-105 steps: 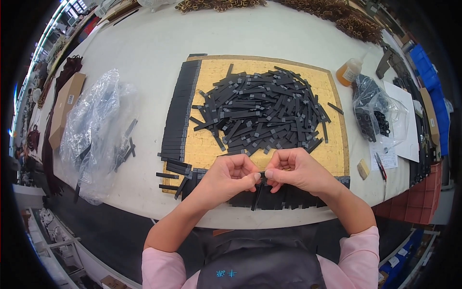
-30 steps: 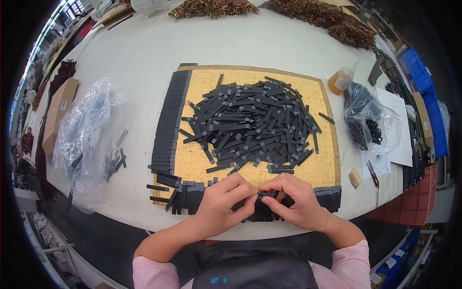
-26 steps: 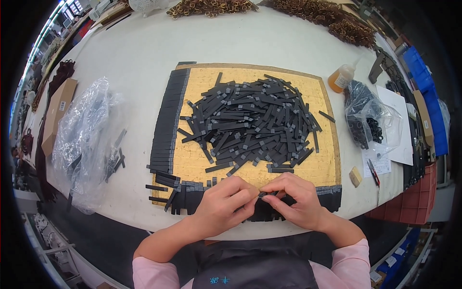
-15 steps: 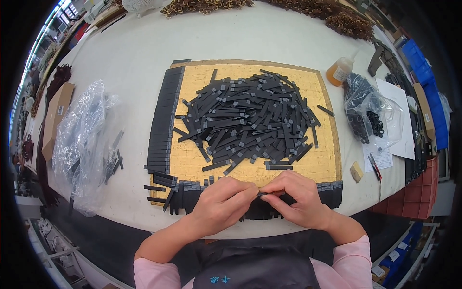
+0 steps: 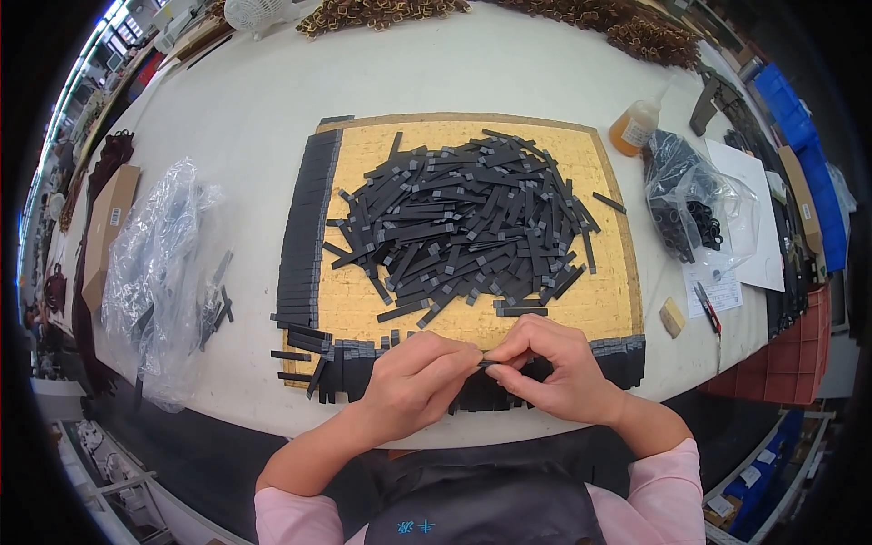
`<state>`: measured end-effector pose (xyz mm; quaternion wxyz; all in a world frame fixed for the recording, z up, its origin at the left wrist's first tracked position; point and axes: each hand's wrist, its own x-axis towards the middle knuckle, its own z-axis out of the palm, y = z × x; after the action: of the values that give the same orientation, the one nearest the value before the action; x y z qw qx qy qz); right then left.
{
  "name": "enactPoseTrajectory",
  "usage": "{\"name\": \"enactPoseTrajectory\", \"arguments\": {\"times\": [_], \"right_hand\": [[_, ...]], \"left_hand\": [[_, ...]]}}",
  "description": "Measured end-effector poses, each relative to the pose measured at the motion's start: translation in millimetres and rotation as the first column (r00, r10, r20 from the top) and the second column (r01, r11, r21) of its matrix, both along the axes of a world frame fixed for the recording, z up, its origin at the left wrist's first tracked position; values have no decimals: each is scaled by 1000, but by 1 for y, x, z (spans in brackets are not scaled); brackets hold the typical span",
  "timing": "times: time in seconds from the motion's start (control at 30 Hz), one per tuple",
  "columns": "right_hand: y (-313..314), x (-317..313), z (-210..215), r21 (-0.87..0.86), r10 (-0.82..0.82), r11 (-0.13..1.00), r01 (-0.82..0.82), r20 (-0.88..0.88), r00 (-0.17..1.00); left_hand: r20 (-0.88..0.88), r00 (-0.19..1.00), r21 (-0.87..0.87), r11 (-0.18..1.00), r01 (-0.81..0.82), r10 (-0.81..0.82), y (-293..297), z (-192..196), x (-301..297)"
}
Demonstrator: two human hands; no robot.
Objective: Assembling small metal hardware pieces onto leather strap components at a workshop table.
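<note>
Between my two hands, over the near edge of a yellow board [image 5: 436, 332], is a small black strip [image 5: 489, 362], mostly hidden by the fingers. My left hand [image 5: 420, 380] pinches its left end, and my right hand [image 5: 554, 371] grips the other end with thumb and forefinger. On the board lies a heap of short black strips with grey ends [image 5: 472, 222]. More strips stand side by side in a row down the board's left edge [image 5: 304, 227] and along its near edge [image 5: 620, 360], partly under my hands. A few loose strips [image 5: 304, 341] cross at the near left corner.
Left of the board lies a crumpled clear plastic bag [image 5: 163, 282] beside a cardboard box [image 5: 111, 232]. To the right are a bottle of amber liquid [image 5: 633, 129], a bag of black rings [image 5: 695, 213], red-handled scissors [image 5: 707, 309] and a tan block [image 5: 672, 318]. Brown bundles [image 5: 381, 13] lie at the back.
Both hands keep their pinch on the strip, with only a slight shift of the fingers. The whole view has moved a little.
</note>
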<state>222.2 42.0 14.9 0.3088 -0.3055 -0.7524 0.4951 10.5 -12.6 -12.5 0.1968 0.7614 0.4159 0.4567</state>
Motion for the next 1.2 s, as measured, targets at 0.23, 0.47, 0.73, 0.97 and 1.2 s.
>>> {"name": "enactPoseTrajectory", "arguments": {"times": [0.23,0.47,0.73,0.97,1.2], "right_hand": [[-3,-4,-6,238,-28,971,18,38,999],[1,-5,-2,366,-26,931,-2,70,997],[8,-11,8,-700,50,704,-118,-117,992],[23,-10,3,-826,130,515,-228,-188,974],[23,-4,1,-784,121,580,-220,-184,975]], "left_hand": [[20,1000,-77,997,-19,21,-2,3,0],[-23,1000,-91,996,15,-17,0,5,-4],[96,994,-103,993,53,-43,3,9,-6],[179,983,-103,993,49,-30,4,9,-13],[80,997,-65,998,6,-1,4,8,-13]]}}
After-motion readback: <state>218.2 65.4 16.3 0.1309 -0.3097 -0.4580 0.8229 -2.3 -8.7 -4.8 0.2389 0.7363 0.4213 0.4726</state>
